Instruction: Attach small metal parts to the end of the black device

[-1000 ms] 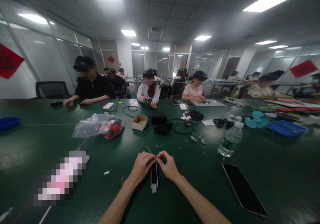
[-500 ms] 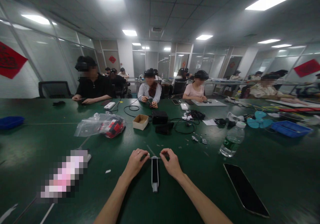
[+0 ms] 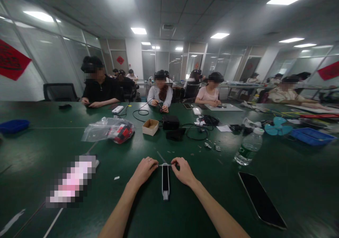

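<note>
White case is lying at six o'clock on the table | left hand is pinching a thin bar at nine, right hand at three | probably feeling light, stiff; long sides seeming best to hold

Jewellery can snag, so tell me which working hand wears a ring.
The left hand: a small ring shows on one finger, while the right hand shows none.

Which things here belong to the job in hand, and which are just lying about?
In hand: narrow white-edged object; thin crosspiece at its far end, between left hand and right hand.

Lying about, apparently: water bottle, dark-screened phone, open box, clear plastic bag.
</note>
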Demonstrator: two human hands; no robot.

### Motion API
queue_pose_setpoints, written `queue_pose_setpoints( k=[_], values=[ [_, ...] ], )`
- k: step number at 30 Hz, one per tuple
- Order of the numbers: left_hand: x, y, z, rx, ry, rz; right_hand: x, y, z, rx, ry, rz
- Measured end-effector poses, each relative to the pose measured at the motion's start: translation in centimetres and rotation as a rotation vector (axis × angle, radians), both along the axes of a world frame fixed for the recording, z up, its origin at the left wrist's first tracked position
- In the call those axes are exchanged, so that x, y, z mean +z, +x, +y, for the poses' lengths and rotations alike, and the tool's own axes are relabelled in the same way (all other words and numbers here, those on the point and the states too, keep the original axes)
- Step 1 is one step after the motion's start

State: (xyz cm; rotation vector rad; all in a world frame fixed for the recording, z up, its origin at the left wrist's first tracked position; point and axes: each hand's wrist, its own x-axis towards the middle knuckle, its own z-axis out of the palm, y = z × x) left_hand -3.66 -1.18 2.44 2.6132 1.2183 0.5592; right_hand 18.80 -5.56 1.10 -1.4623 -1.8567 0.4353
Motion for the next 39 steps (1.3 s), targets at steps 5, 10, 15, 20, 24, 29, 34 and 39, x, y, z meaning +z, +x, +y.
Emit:
queue_pose_setpoints(
  k=[5,10,15,20,24,29,34,39],
  values=[
    [0.0,0.0,-0.1,0.003,0.002,-0.006,0.0,0.1,-0.1,0.020,-0.029,0.013],
    [-0.5,0.1,0.0,-0.010,0.005,-0.026,0.0,0.1,-0.1,0.033,-0.022,0.026],
    [-0.7,0.3,0.0,-0.017,-0.011,-0.069,0.0,0.1,-0.1,0.041,-0.026,0.062],
    [-0.7,0.4,0.0,-0.017,-0.032,-0.066,-0.1,0.1,-0.1,0.039,-0.029,0.075],
    [-1.0,0.4,0.2,-0.006,-0.040,-0.059,-0.1,0.1,0.0,0.047,-0.018,0.080],
    [-1.3,0.5,0.3,0.032,-0.060,-0.064,-0.1,0.1,0.1,0.051,-0.011,0.065],
    [-0.9,0.6,0.1,0.051,-0.067,-0.070,-0.3,0.1,0.1,0.050,-0.013,0.084],
    [-0.8,0.6,-0.1,0.050,-0.075,-0.113,-0.6,0.2,0.2,0.051,-0.021,0.086]
  ],
)
